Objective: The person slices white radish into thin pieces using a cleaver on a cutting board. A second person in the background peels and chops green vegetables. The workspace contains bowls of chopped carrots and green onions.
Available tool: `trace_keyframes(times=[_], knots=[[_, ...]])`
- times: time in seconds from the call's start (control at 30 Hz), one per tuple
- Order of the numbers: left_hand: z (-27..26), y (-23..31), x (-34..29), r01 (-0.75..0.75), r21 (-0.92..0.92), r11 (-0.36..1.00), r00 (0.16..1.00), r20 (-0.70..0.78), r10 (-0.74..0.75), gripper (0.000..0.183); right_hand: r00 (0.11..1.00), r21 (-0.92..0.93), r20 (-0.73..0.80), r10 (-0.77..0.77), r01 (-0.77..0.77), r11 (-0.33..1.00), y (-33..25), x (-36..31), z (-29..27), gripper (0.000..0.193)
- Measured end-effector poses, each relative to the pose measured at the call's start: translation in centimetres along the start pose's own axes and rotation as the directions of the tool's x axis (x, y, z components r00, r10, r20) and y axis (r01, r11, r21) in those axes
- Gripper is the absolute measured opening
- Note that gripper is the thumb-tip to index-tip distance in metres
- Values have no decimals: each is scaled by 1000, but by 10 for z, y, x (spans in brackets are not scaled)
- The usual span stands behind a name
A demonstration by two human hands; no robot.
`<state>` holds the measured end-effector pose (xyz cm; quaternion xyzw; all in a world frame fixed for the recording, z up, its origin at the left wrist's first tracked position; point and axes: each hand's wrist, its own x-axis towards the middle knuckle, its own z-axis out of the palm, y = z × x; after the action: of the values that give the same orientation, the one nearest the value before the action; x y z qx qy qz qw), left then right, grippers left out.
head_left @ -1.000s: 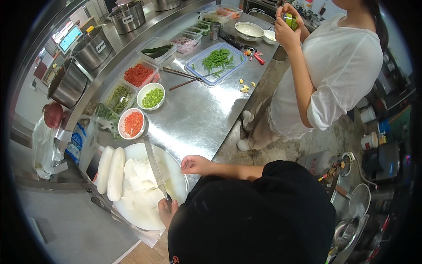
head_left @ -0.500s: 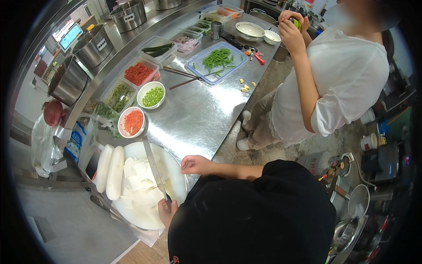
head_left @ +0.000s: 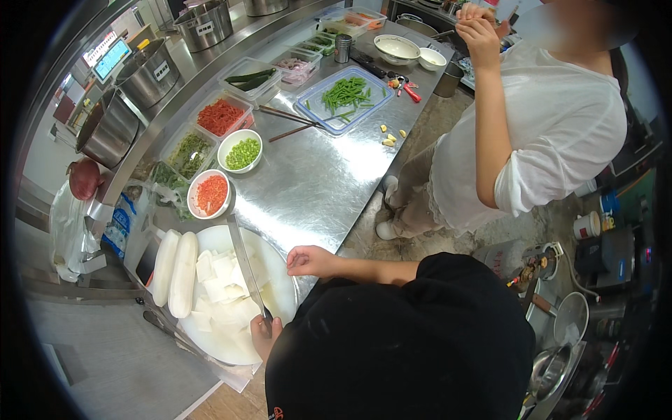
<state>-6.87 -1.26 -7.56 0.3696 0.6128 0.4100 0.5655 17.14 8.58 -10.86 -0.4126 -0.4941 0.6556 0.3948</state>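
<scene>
left hand (head_left: pixel 264 340) grips a straight metal knife (head_left: pixel 248 273) across flat white slices (head_left: pixel 221 277)

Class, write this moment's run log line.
left hand: holding knife | right hand: looks empty | board: white slices | left edge: two long white vegetables

A long silver knife (head_left: pixel 246 263) slants over the round white chopping board (head_left: pixel 283 283), its dark handle toward the near side and the far end of its blade at the far rim. Left of the blade, thin, flat white slices (head_left: pixel 227 287) overlap in a loose heap, several straight-edged and squarish. Two whole, pale radishes (head_left: pixel 183 276) lie side by side, nearly parallel, across the board's left edge, smooth with rounded ends.
</scene>
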Motion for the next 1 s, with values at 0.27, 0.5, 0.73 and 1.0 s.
trace_keyframes(times=[0.27, 0.5, 0.73, 1.0], knots=[[-1, 1, -3, -24, 10, 1000, 1000, 2, 24, 32, 1000, -5, 4, 6, -6, 1000, -3, -2, 2, 23], [-1, -13, 3, -204, 27, 979, 975, -80, 206, 26, 1000, 24, 8, 9, -9, 1000, -1, -2, 4, 23], [1, 0, -7, -47, -12, 999, 999, -15, 47, 30, 1000, 13, 12, 23, -23, 1000, -4, -3, 3, 23], [0, 5, -11, -47, -18, 999, 999, -18, 46, 29, 999, 25, 29, 25, -26, 999, -7, -4, 5, 20]])
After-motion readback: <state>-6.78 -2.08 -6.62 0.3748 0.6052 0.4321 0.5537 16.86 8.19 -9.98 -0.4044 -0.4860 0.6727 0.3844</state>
